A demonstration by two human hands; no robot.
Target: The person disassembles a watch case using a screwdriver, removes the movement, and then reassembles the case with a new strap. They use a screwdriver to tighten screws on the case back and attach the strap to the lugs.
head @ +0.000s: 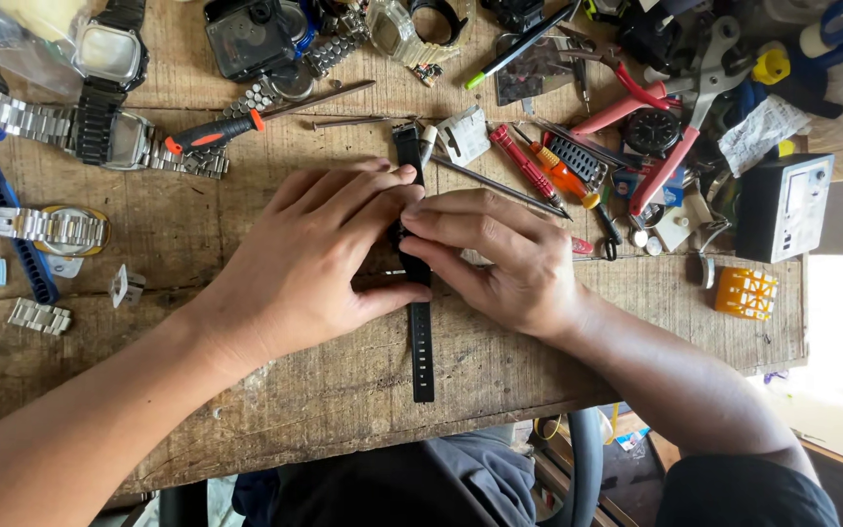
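A black watch with a long rubber strap (422, 351) lies lengthwise on the worn wooden bench (343, 390), its case hidden under my fingers. My left hand (319, 259) covers the watch from the left, fingertips pinching it at the middle. My right hand (500, 259) meets it from the right, fingertips pressed on the same spot. The strap's upper end (407, 146) sticks out beyond my fingers and the holed lower end reaches toward the bench's near edge.
Steel watches and bracelets (70, 127) lie at the left. An orange-handled screwdriver (215, 132), red screwdrivers (529, 166), red pliers (651, 146) and small parts crowd the far and right side. A grey box-shaped meter (782, 205) and an orange block (745, 293) sit at the right edge.
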